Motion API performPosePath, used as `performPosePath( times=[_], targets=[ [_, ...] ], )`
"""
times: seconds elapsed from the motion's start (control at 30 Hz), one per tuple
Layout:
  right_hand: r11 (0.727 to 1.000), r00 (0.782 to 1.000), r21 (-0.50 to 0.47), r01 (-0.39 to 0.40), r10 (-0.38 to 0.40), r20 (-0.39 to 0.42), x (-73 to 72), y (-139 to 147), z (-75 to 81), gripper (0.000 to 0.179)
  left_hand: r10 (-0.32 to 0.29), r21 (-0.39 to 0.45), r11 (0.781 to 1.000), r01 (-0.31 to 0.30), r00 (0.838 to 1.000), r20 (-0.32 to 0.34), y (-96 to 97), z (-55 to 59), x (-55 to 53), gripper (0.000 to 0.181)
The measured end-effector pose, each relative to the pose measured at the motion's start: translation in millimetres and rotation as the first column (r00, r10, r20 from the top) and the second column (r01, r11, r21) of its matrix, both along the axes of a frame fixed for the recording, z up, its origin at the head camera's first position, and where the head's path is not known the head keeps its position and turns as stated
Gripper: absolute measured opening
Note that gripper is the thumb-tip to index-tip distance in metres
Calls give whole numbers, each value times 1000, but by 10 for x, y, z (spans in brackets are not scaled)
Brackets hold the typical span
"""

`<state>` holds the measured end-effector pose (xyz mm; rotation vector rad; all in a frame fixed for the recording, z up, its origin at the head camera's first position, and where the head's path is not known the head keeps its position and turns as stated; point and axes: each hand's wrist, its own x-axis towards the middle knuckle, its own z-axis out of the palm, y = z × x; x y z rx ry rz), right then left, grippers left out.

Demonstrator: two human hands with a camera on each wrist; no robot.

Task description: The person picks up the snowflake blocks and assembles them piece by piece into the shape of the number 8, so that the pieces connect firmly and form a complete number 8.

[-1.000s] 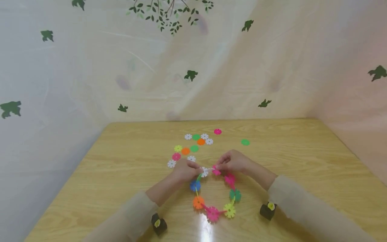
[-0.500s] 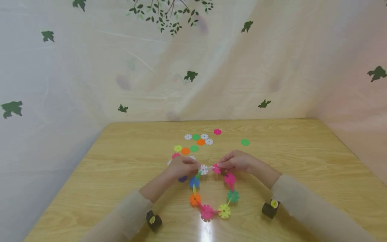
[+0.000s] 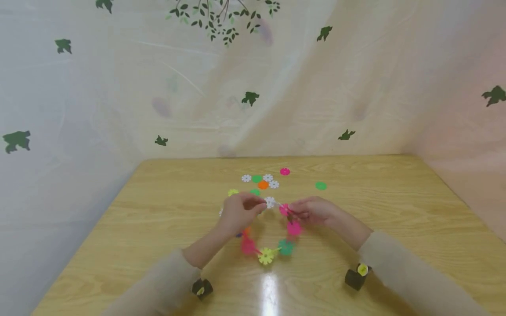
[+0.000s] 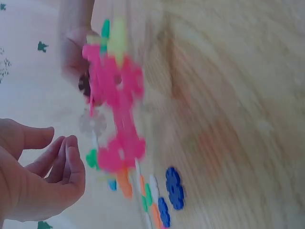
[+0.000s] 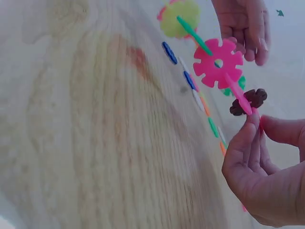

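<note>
A chain of slotted, flower-shaped plastic discs hangs in the air, with a yellow disc [image 3: 266,256] at its lowest part. My right hand [image 3: 316,210] pinches a pink disc [image 3: 285,209] between thumb and fingers. Beside it a white disc [image 3: 269,202] reaches toward my left hand [image 3: 241,213]. In the left wrist view the left thumb and fingertips stand apart with nothing between them, close to the chain. A brown disc [image 5: 249,102] sits by the right fingertips, below another pink disc [image 5: 218,63]. The left hand hides part of the chain in the head view.
Loose discs lie on the wooden table [image 3: 158,210] beyond the hands, including an orange disc [image 3: 262,184], a pink disc [image 3: 284,171] and a green disc [image 3: 321,185]. Blue discs [image 4: 174,188] lie near the left hand. A patterned cloth [image 3: 197,87] hangs behind the table.
The chain has risen and swung left, its lower discs now farther from the table's near side. My left hand has moved up slightly and its fingers have come off the chain.
</note>
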<state>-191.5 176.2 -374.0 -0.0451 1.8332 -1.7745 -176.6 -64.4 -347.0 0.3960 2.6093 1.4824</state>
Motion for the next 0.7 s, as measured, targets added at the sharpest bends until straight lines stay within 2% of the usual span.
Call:
performPosePath(
  times=[0.1,0.17,0.27,0.33,0.4,0.6,0.7],
  targets=[
    [996,997,-43,73,-72,8,46,-53,14,21,-46,-8,999,46,999,12,79,5,48,16],
    [993,994,-49,110,-110,-4,84,-101,19,30,-47,6,999,46,997,66,126,0,73,18],
    [991,991,-41,130,-131,-30,142,-174,26,42,-7,41,999,0,984,177,180,-13,94,20],
    [990,990,-33,134,-135,-39,175,-220,26,44,24,83,995,-47,965,260,207,-24,99,21],
    [990,990,-42,134,-135,-41,207,-260,34,44,49,116,989,-89,949,312,229,-34,96,21],
    [987,990,-90,135,-138,-32,274,-366,53,43,104,221,955,-196,924,367,257,-53,74,19],
    [988,991,-93,125,-129,-39,286,-411,40,44,128,239,942,-234,913,388,232,-59,72,19]
  ],
)
